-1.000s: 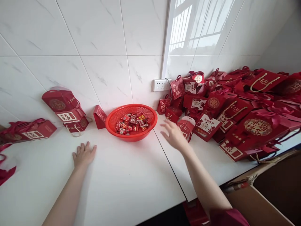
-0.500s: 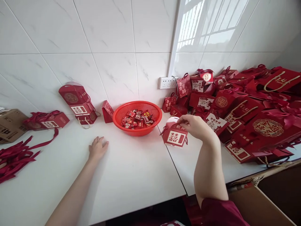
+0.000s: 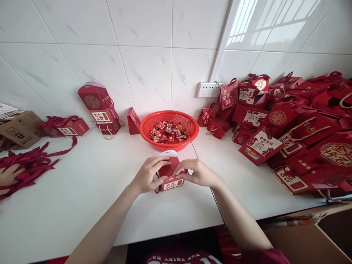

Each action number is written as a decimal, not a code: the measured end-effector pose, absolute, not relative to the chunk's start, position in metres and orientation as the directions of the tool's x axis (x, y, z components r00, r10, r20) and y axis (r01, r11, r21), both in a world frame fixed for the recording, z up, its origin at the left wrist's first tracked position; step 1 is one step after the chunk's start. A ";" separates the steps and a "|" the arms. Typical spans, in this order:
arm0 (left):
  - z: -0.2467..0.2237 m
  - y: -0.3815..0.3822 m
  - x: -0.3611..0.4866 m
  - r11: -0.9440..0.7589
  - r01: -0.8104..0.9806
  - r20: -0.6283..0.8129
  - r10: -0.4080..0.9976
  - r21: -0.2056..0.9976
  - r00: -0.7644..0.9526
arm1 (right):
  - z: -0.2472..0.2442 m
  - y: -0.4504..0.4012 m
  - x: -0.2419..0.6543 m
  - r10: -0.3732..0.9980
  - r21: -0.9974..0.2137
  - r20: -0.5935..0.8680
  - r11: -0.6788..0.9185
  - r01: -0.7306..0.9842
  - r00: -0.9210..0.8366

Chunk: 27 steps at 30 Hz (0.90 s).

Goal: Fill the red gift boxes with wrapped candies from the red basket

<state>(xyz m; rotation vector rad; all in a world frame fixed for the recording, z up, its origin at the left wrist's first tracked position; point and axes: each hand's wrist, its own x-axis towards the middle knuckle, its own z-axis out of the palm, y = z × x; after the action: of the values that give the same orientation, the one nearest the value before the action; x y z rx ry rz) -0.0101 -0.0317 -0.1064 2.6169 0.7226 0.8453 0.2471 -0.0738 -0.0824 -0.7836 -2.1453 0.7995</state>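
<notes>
On the table (image 3: pixel 82 205) before the red colander (image 3: pixel 169 147), my left hand (image 3: pixel 148 174) grips the double-happiness favour box (image 3: pixel 167 171) by its side; my right hand's (image 3: pixel 198 173) fingers pinch its front edge. Probably light, creasable card, best held along folds.

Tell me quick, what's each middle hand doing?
Left hand: holding the double-happiness gift box.
Right hand: touching its top; can't tell if gripping.
</notes>
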 end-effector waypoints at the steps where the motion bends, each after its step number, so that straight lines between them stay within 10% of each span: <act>1: -0.112 -0.031 -0.011 -0.833 0.357 0.460 0.536 0.422 0.708 | -0.088 -0.070 0.248 0.740 -0.783 0.387 0.579 0.228 -0.550; 6: -0.125 -0.027 -0.018 -0.782 0.324 0.396 0.568 0.532 0.722 | -0.118 -0.058 0.250 0.771 -0.916 0.338 0.401 0.000 -0.539; 15: -0.127 -0.030 -0.019 -0.760 0.350 0.351 0.588 0.547 0.728 | -0.127 -0.065 0.242 0.761 -0.713 0.387 0.605 0.354 -0.521; 27: -0.135 -0.048 0.004 -0.855 0.265 0.568 0.499 0.446 0.655 | -0.141 -0.059 0.236 0.701 -0.623 0.531 0.704 0.341 -0.476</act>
<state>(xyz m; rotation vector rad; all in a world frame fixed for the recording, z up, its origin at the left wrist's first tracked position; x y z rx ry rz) 0.0039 -0.0480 -0.1346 2.5504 0.6082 1.0161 0.2359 -0.0593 -0.1408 -0.7927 -2.0946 0.5617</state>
